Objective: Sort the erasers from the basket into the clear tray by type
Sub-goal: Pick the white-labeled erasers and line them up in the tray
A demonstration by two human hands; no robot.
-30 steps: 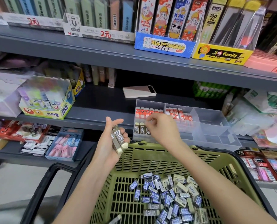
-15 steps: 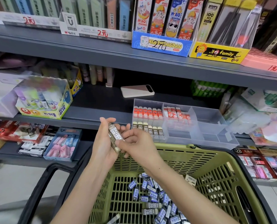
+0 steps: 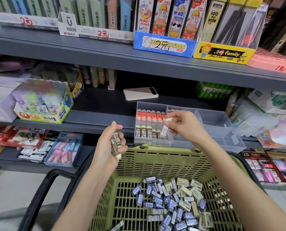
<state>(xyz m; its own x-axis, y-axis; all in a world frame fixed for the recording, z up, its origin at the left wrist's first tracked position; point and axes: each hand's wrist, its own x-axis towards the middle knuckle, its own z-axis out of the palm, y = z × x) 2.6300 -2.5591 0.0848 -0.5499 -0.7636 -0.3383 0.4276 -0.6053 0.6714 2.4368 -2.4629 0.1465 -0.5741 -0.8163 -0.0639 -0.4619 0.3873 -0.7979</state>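
The right hand holds one brown 2B eraser, fingers clamped on it, over the clear tray's front-left compartment, beside five more brown erasers. Six red erasers stand behind. The left hand grips a small stack – count unclear. Dozens lie in the green basket, below the grey shop shelf.

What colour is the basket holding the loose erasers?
Olive green basket, with a black handle, best seen in the head view.
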